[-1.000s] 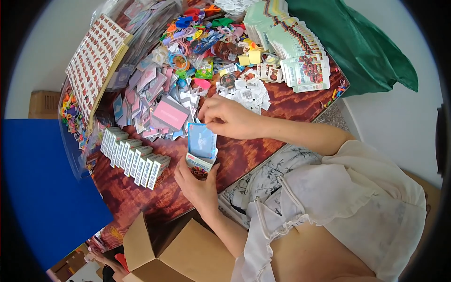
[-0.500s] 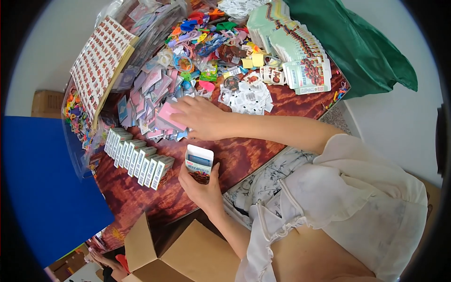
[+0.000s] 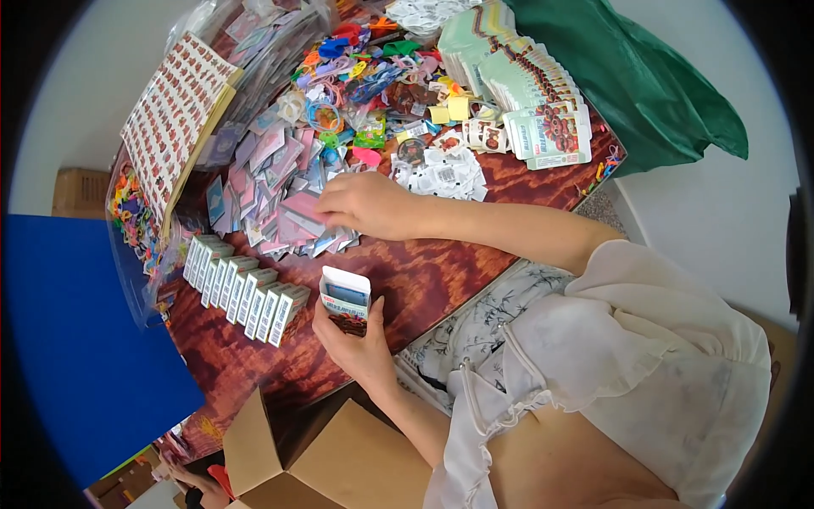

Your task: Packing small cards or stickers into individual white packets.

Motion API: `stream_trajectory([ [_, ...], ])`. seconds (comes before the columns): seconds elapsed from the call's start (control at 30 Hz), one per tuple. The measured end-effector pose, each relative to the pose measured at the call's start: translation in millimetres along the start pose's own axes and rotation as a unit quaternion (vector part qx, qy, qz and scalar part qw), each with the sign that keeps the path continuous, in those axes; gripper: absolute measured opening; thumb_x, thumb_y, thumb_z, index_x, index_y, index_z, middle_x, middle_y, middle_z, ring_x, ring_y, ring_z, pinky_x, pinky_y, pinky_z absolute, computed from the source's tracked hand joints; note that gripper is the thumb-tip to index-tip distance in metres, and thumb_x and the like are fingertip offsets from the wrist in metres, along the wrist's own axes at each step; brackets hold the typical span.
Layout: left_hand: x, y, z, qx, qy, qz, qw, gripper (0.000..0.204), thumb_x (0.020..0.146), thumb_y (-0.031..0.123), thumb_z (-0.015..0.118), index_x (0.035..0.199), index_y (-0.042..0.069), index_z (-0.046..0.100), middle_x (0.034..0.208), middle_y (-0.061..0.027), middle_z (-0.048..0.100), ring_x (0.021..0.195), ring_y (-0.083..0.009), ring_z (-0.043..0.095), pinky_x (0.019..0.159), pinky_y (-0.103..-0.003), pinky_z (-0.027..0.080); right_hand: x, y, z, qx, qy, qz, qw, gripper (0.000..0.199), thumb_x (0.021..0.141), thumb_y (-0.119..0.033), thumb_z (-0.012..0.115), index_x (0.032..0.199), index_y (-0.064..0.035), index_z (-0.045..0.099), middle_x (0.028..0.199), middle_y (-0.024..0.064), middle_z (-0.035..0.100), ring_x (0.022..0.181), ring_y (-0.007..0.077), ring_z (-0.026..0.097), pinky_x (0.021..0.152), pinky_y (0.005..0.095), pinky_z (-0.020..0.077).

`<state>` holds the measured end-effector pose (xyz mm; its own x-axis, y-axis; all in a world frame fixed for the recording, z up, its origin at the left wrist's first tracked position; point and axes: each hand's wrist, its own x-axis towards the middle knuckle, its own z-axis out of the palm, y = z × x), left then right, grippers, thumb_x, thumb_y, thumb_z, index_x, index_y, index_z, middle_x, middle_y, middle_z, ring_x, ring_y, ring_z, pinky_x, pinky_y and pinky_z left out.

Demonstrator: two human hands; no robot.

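Left hand (image 3: 356, 339) clamps the small open box (image 3: 345, 299) upright near the table's (image 3: 441, 271) front edge, right hand (image 3: 365, 204) pinching a pink packet (image 3: 303, 208) mid-table; best lift one only, slide in flat.

Left of the left hand (image 3: 356, 343): row of small boxes (image 3: 244, 290). Under the right hand (image 3: 365, 204): packet pile (image 3: 271, 195). Beyond it: trinkets (image 3: 356, 85). Nearer than both hands: cardboard box (image 3: 331, 462).

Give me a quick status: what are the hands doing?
Left hand holds small open box. Right hand on pink packet in packet pile. Filled boxes row alongside.
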<state>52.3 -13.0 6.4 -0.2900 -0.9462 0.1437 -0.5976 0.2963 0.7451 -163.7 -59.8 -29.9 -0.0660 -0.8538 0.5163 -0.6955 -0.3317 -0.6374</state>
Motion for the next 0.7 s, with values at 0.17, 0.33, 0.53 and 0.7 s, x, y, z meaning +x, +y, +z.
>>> stream_trajectory([
  [0.17,-2.8,0.7,-1.1,0.02,0.002,0.012,1.0,0.07,0.069,0.014,0.087,0.128,-0.002,0.051,0.116,-0.018,0.055,0.109,-0.035,0.055,0.093,-0.043,0.044,8.0,6.3,-8.2,0.065,0.141,0.15,0.976,0.014,0.088,-0.013,0.065,0.091,-0.0001,0.066,0.078,0.0094,0.061,0.074,0.0215,0.064,0.068,0.0349,0.0501],
  [0.33,-3.8,4.8,2.2,0.06,-0.003,0.018,0.998,0.072,0.069,0.016,0.087,0.128,-0.004,0.051,0.119,-0.0193,0.055,0.111,-0.0374,0.054,0.093,-0.045,0.044,8.3,17.0,-24.6,0.203,0.133,0.354,0.903,0.02,0.088,-0.017,0.067,0.08,0.0003,0.064,0.065,0.0036,0.06,0.053,0.0095,0.059,0.05,0.0298,0.0451],
  [0.53,-6.3,9.5,1.5,0.063,-0.027,0.009,0.998,0.07,0.072,0.014,0.086,0.128,-0.007,0.05,0.122,-0.0197,0.056,0.115,-0.0325,0.053,0.099,-0.041,0.041,6.7,26.8,-10.9,0.107,0.128,0.229,0.959,0.022,0.083,-0.02,0.069,0.096,-0.0021,0.068,0.083,0.012,0.068,0.078,0.0275,0.066,0.072,0.0382,0.0498],
  [0.7,-9.9,3.6,0.3,0.053,-0.025,0.006,0.998,0.069,0.073,0.013,0.085,0.128,-0.007,0.05,0.122,-0.0184,0.057,0.113,-0.0304,0.054,0.098,-0.04,0.042,-41.0,27.4,-98.5,0.091,0.024,0.263,0.96,0.013,0.085,-0.014,0.067,0.089,-0.0024,0.069,0.081,0.0092,0.066,0.076,0.0213,0.064,0.07,0.033,0.0491],
])
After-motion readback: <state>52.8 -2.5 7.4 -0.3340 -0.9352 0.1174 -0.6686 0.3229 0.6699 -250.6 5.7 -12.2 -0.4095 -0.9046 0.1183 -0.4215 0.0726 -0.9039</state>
